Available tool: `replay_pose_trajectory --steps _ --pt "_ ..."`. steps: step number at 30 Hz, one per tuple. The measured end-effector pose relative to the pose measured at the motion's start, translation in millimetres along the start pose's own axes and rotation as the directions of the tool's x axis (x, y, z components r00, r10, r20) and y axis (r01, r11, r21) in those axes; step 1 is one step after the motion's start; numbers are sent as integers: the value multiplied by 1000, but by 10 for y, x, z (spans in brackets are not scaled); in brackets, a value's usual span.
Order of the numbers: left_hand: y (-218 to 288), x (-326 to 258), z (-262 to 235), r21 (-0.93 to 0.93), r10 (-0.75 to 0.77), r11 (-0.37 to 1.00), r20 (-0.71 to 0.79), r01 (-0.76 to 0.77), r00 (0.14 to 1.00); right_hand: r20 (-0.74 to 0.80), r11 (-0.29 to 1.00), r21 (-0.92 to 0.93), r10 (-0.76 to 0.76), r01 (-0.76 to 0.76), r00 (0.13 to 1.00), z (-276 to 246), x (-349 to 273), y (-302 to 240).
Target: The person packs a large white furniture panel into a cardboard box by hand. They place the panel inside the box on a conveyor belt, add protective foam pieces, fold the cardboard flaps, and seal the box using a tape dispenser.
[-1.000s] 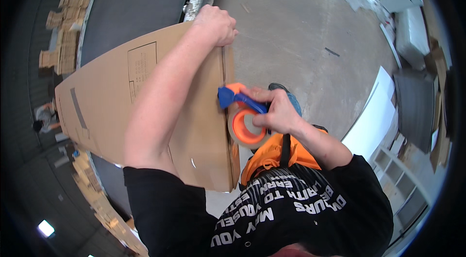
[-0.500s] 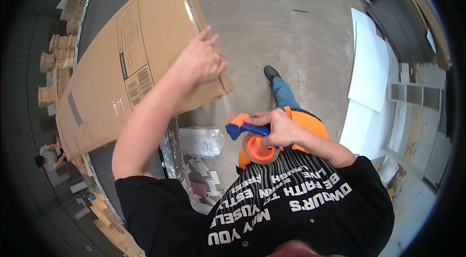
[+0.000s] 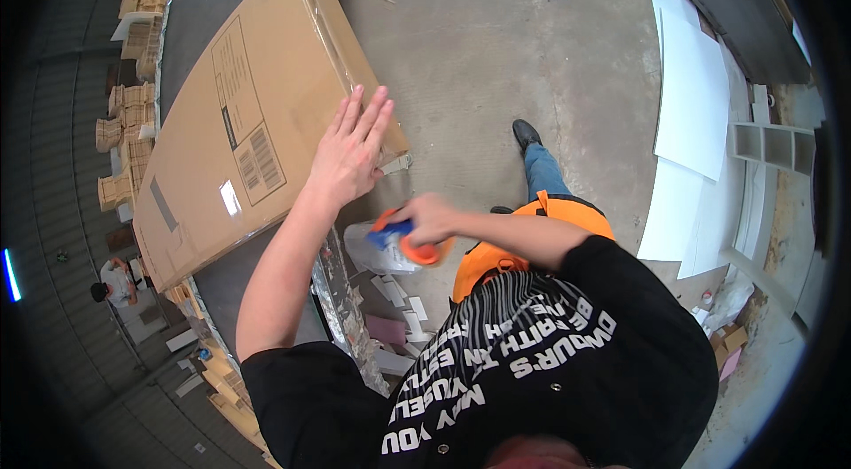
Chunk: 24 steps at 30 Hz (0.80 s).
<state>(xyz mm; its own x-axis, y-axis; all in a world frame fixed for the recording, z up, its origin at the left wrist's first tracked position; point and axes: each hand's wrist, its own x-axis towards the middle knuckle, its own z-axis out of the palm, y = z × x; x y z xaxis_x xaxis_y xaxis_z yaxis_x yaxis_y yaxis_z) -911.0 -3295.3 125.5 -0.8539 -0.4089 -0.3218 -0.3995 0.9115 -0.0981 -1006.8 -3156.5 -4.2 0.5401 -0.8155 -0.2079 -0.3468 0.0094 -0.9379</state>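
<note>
A large flat cardboard box (image 3: 191, 159) with a printed label lies along the left, clear tape running down its long right edge. My left hand (image 3: 347, 154) rests on the box's near right corner, its fingers stretched out and slightly apart. My right hand (image 3: 433, 217) grips a blue and orange tape dispenser (image 3: 390, 235) just off that corner, below and to the right of my left hand. Motion blurs the right hand and the dispenser. A short piece of tape (image 3: 396, 165) sticks out at the box's near end.
The box lies on a dark conveyor-like surface (image 3: 213, 8) with a worn metal edge (image 3: 344, 300). Below it are a clear plastic bag (image 3: 372, 258) and white scraps (image 3: 390, 292). White panels (image 3: 691, 105) lie at the right. Another person (image 3: 118, 283) is far off at the left.
My right hand has brought the dispenser left, nearer the box. The tape strand between box and dispenser no longer shows. My left hand has moved down the edge and its fingers have straightened.
</note>
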Motion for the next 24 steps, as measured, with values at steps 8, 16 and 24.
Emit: replay_pose_trajectory --steps 8,16,24 --pt "-117 26 200 -247 0 966 -292 -75 956 -340 755 653 217 64 915 -1647 1 358" --pt "-124 104 67 -61 76 994 -229 -92 970 -140 896 437 158 -82 977 -570 -502 200" --pt "-211 194 144 -143 68 985 -209 -99 976 133 879 -426 -176 217 975 -404 399 -295"
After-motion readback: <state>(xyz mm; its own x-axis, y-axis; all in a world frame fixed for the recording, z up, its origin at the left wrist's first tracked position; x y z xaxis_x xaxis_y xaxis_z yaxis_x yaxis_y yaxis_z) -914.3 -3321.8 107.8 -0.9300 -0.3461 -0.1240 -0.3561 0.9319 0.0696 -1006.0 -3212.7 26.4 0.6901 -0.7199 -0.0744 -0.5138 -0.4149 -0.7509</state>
